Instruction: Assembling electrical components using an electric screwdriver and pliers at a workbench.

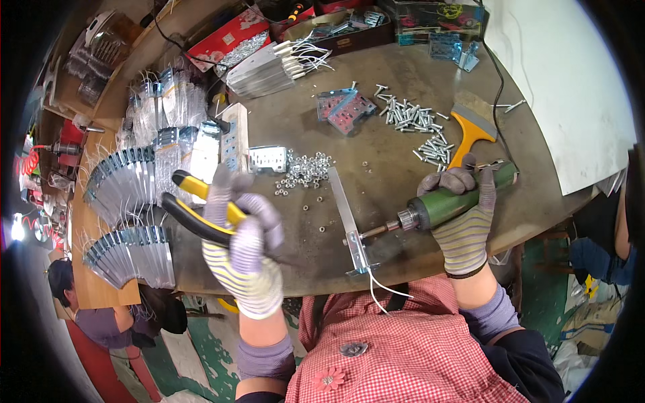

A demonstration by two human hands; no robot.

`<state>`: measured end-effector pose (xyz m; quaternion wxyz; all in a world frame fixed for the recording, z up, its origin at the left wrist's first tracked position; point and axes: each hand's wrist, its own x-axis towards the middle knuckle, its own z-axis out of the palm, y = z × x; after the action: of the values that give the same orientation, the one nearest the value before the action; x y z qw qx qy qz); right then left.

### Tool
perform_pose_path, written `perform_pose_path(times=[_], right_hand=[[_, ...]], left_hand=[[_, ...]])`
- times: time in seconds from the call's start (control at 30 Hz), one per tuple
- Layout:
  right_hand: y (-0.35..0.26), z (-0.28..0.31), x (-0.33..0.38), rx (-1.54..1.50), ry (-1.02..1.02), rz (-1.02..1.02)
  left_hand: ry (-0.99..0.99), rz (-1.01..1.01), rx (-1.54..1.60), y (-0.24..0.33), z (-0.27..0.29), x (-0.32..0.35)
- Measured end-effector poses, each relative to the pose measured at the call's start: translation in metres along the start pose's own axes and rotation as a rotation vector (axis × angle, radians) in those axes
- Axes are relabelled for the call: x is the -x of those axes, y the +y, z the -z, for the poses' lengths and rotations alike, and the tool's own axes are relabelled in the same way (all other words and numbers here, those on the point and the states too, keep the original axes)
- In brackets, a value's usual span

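Observation:
In my gloved left hand is a pair of pliers with black and yellow handles, raised over the table; their jaws are hard to make out. My gloved right hand is wrapped round a green electric screwdriver. Its bit points left and meets the bracket end of a flat metal strip, from which two white wires trail over the table's front edge. Loose nuts lie beyond the strip. A pile of screws sits farther back, beside a yellow-handled scraper.
Bundles of metal strips fan out on the left. Perforated metal plates lie mid-table, with more wired strips behind. A red box of small hardware stands at the back. A black cable runs down the right. Another person is at far left.

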<state>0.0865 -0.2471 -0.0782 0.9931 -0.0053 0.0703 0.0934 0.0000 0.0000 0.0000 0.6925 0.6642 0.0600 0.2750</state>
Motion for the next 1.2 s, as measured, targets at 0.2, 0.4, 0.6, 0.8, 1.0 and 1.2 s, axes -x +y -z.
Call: perform_pose_path(times=[0.2,0.4,0.6,0.8,1.0,1.2], right_hand=[[0.010,-0.004,0.002,-0.033,0.011,-0.028],[0.006,-0.005,0.002,-0.043,-0.005,-0.035],[0.012,-0.011,0.003,-0.036,-0.046,-0.062],[0.012,-0.011,0.003,-0.036,-0.034,-0.066],[0.009,-0.011,0.003,-0.013,-0.128,-0.055],[0.010,-0.005,0.004,0.035,-0.174,-0.040]], left_hand=[[-0.238,-0.280,0.017,-0.001,-0.048,-0.004],[-0.122,-0.343,-0.064,-0.001,-0.073,-0.009],[-0.109,-0.434,-0.025,-0.020,-0.063,-0.015],[-0.111,-0.417,0.038,-0.025,-0.063,-0.015],[-0.191,-0.459,-0.057,-0.021,-0.066,-0.019],[-0.207,-0.447,-0.115,-0.020,-0.058,-0.017]])
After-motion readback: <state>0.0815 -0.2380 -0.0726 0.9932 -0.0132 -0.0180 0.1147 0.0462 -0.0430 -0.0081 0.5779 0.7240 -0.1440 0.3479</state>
